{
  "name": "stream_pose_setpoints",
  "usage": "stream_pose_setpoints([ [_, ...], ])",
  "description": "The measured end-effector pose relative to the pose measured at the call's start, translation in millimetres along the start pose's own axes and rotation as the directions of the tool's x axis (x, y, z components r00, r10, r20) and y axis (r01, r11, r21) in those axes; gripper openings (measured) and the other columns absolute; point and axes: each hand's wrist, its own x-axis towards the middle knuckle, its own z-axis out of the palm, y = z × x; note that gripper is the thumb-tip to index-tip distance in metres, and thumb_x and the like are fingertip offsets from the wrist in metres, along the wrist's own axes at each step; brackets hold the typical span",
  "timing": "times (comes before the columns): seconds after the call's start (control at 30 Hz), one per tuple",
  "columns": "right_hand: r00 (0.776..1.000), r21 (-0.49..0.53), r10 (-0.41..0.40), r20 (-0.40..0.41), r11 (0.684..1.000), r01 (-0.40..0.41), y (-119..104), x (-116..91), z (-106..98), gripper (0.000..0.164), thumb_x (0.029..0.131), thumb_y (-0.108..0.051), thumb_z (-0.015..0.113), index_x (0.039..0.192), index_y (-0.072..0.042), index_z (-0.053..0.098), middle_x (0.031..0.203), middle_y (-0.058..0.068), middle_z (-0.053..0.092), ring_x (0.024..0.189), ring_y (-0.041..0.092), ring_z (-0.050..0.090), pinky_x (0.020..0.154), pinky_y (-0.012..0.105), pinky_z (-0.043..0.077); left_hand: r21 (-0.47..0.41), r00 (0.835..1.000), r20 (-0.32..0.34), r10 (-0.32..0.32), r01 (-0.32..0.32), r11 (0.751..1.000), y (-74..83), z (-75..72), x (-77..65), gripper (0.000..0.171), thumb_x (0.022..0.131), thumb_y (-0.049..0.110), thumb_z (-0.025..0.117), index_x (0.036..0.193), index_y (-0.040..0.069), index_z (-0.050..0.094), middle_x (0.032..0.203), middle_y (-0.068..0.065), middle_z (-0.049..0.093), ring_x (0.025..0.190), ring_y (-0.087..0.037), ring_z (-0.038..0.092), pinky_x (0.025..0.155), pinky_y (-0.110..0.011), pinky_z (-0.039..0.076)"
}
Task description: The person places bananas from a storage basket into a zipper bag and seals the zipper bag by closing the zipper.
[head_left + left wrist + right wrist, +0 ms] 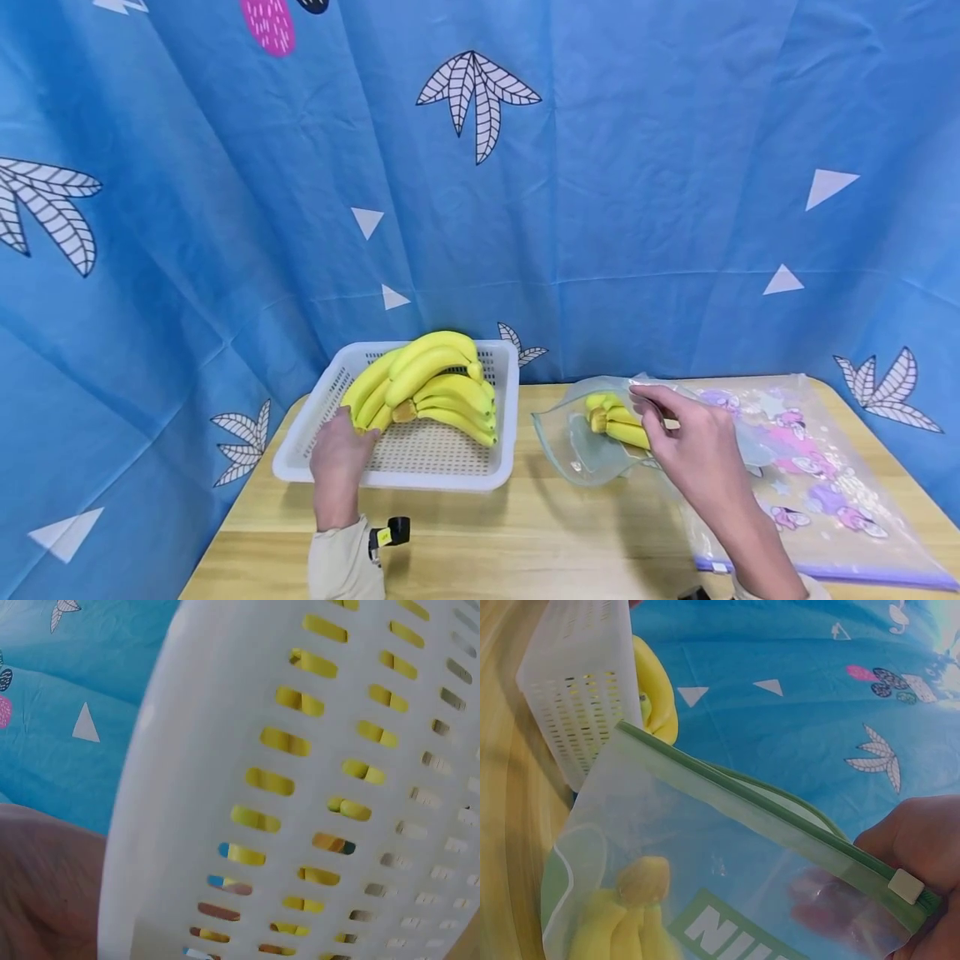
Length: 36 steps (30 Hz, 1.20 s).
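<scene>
Bananas (427,371) lie heaped in the basket (393,481), which stands on the left side of the table (465,542); another bunch (628,433) sits inside the green-edged bag (558,450) to the right. The left hand (341,450) reaches over the basket's near rim and grips the lower ends of the heap at the left, thumb and fingers on either side; some fingertips are hidden. The right hand (697,442) pinches the bag by one end of its zip, just beside the pale slider (906,886). That hold seems meant to keep the mouth gaping, since thin film would probably sag shut on its own. The basket's low wall likely suits a hand coming in from above and stops the bananas rolling off.

The basket is pale, stiff plastic, rounded at the corners, with rows of slots that show yellow through the side. The bag is limp and translucent, with a green zip and a lettered green panel. The bananas are smooth and curved, their joined stem end brownish. A flat bag (806,467), clear with pink and purple prints, lies on the wood-grained table at the right, partly behind the right arm.
</scene>
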Motion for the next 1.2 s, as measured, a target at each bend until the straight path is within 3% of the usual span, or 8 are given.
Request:
stream_pose_setpoints([
  [0.13, 1.000, 0.000, 0.000, 0.003, 1.000, 0.000, -1, 0, 0, 0.024, 0.087, 0.009, 0.071, 0.106, -0.004, 0.079, 0.091, 0.010, 0.078, 0.073, 0.025, 0.075, 0.062, 0.001, 0.045, 0.041, 1.000, -0.010, 0.015, -0.014, 0.999, 0.6, 2.9, 1.4, 0.057, 0.094, 0.016, 0.070, 0.140, -0.011, 0.048, 0.125, -0.038, 0.051, 0.110, -0.050, 0.054, 0.087, -0.062, 0.049],
  [0.33, 1.000, -0.006, 0.008, 0.000, 1.000, -0.008, 0, 1, -1, 0.024, 0.087, 0.008, 0.071, 0.106, -0.004, 0.079, 0.092, 0.011, 0.078, 0.072, 0.025, 0.075, 0.060, 0.008, 0.051, -0.022, 0.997, -0.062, 0.044, -0.045, 0.999, 2.1, 3.6, 2.5, 0.031, 0.089, 0.009, 0.069, 0.114, -0.008, 0.065, 0.110, -0.029, 0.055, 0.099, -0.042, 0.052, 0.080, -0.054, 0.047],
  [0.53, 1.000, -0.009, 0.014, 0.011, 1.000, -0.013, 0, 0, 0, 0.023, 0.088, 0.007, 0.071, 0.107, -0.003, 0.078, 0.091, 0.011, 0.078, 0.073, 0.025, 0.075, 0.057, 0.034, 0.060, -0.109, 0.987, -0.158, 0.040, -0.058, 0.992, 1.5, 4.9, 3.7, 0.026, 0.092, 0.011, 0.070, 0.108, -0.007, 0.061, 0.111, -0.030, 0.048, 0.099, -0.045, 0.050, 0.081, -0.056, 0.047],
  [0.67, 1.000, -0.003, 0.016, 0.011, 1.000, -0.016, 1, 0, 1, 0.023, 0.088, 0.007, 0.071, 0.107, -0.003, 0.078, 0.092, 0.011, 0.078, 0.074, 0.025, 0.074, 0.057, 0.038, 0.061, -0.162, 0.968, -0.249, 0.008, -0.050, 0.985, 1.5, 6.0, 4.4, 0.022, 0.094, 0.005, 0.066, 0.111, -0.006, 0.058, 0.117, -0.032, 0.044, 0.101, -0.048, 0.049, 0.084, -0.059, 0.047],
  [0.8, 1.000, 0.016, 0.024, 0.014, 1.000, -0.025, -1, 1, 2, 0.024, 0.088, 0.008, 0.071, 0.108, -0.003, 0.078, 0.093, 0.011, 0.078, 0.075, 0.024, 0.074, 0.059, 0.037, 0.061, -0.211, 0.930, -0.368, -0.010, -0.074, 0.975, 0.6, 4.0, 4.1, 0.022, 0.092, -0.001, 0.061, 0.113, -0.006, 0.059, 0.122, -0.033, 0.043, 0.105, -0.048, 0.048, 0.090, -0.062, 0.046],
  [0.9, 1.000, 0.025, 0.022, 0.016, 0.999, -0.022, -2, 2, 4, 0.024, 0.089, 0.008, 0.070, 0.108, -0.004, 0.079, 0.094, 0.010, 0.078, 0.076, 0.023, 0.074, 0.059, 0.036, 0.061, -0.249, 0.885, -0.466, -0.020, -0.110, 0.962, -0.5, 1.1, 4.0, 0.024, 0.089, -0.004, 0.063, 0.113, -0.008, 0.061, 0.123, -0.031, 0.044, 0.109, -0.048, 0.047, 0.096, -0.062, 0.046],
  [1.07, 1.000, 0.018, 0.012, -0.001, 1.000, -0.012, -1, 2, 3, 0.024, 0.088, 0.008, 0.072, 0.107, -0.004, 0.079, 0.094, 0.010, 0.078, 0.074, 0.022, 0.074, 0.058, 0.037, 0.061, -0.290, 0.786, -0.618, -0.014, -0.212, 0.933, 3.1, 0.3, 7.0, 0.016, 0.086, -0.009, 0.064, 0.102, -0.008, 0.063, 0.116, -0.027, 0.046, 0.110, -0.046, 0.046, 0.098, -0.056, 0.044],
  [1.2, 1.000, 0.011, 0.021, -0.006, 1.000, -0.021, 0, 1, -1, 0.024, 0.088, 0.009, 0.072, 0.107, -0.004, 0.079, 0.094, 0.010, 0.078, 0.075, 0.022, 0.074, 0.058, 0.037, 0.061, -0.311, 0.710, -0.704, -0.021, -0.281, 0.908, 8.2, 2.4, 11.3, 0.008, 0.087, -0.013, 0.062, 0.090, -0.006, 0.061, 0.115, -0.024, 0.042, 0.114, -0.040, 0.045, 0.100, -0.050, 0.041],
])
